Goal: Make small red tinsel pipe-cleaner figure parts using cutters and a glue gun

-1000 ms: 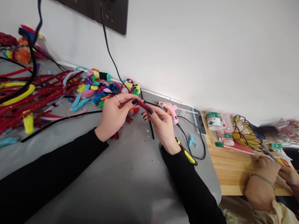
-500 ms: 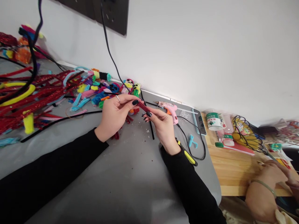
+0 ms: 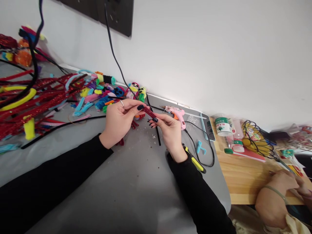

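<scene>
A short piece of dark red glittery pipe cleaner (image 3: 149, 112) is stretched between my hands above the grey table cover (image 3: 136, 188). My left hand (image 3: 120, 120) pinches its upper left end between thumb and forefinger. At the lower right end, the fingertips of my right hand (image 3: 169, 131) are closed on it. Behind my hands stand small pipe-cleaner figures, one pink and yellow (image 3: 133, 89), one green and yellow (image 3: 142, 93). More red pieces (image 3: 134, 124) lie beneath my left hand, partly hidden by it.
Red pipe cleaners (image 3: 46, 97) are heaped at the left. A pink glue gun (image 3: 179, 117) with a black cord lies right of my hands, near a yellow-and-black cutter (image 3: 197, 163). Bottles (image 3: 223, 125) stand on the wooden table (image 3: 240, 174), where another person's hand (image 3: 275, 195) rests.
My right fingers have shifted slightly down along the red pipe cleaner, so more of it shows. My left hand stays almost still. The other person's hand at the right has moved a little.
</scene>
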### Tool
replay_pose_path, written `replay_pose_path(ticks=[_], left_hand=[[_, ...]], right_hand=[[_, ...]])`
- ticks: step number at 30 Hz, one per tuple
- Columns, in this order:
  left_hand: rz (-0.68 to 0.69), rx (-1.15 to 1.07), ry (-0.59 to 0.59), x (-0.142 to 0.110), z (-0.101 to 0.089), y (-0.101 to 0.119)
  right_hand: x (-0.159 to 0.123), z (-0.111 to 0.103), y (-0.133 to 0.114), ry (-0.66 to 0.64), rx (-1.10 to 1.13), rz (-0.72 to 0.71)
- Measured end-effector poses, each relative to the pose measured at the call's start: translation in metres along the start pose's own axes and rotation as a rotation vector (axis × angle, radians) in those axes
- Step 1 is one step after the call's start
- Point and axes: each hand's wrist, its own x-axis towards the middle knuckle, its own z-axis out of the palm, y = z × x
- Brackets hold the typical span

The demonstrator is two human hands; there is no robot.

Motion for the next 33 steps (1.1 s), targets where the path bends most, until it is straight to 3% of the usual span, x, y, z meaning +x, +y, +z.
replay_pose_path(ticks=[18,25,33], left_hand=[[0.000,0.041,-0.005,-0.0021,0.0009,-0.0027],[0.044,0.106,-0.001,-0.0003,-0.0001,0.0035],[0.036,0.014,-0.015,0.0006,-0.0017,0.0019]], right_hand=[[-0.0031,-0.0007,-0.0005,0.063,-0.081,-0.051],[0.0001,-0.0008,0.0078,0.005,-0.151,-0.105],[-0.0016,0.0006,0.0045,-0.091,-0.284,-0.189]])
